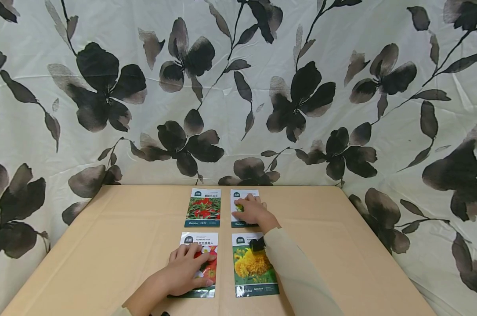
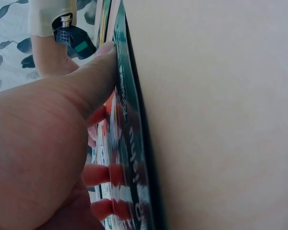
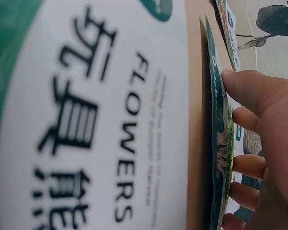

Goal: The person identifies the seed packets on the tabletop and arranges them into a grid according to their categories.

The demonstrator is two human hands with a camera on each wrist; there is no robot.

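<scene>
Four flat flower seed packets lie in two rows on the table. My left hand (image 1: 185, 268) rests on the near-left seed packet (image 1: 208, 238), its fingers spread over the red and pink flower picture. In the left wrist view the thumb (image 2: 104, 62) touches the dark lower edge of that packet. My right hand (image 1: 255, 211) rests on the far-right seed packet (image 1: 244, 192), fingers spread and covering most of its picture. Seen from the right wrist, the fingertips (image 3: 242, 120) touch its printed front.
A packet with red flowers (image 1: 204, 208) lies at the far left of the group. The packet with yellow flowers (image 1: 254, 265) lies near right, partly under the right sleeve (image 1: 301, 276). Behind the tan table (image 1: 116, 245) hangs a floral cloth (image 1: 238, 101).
</scene>
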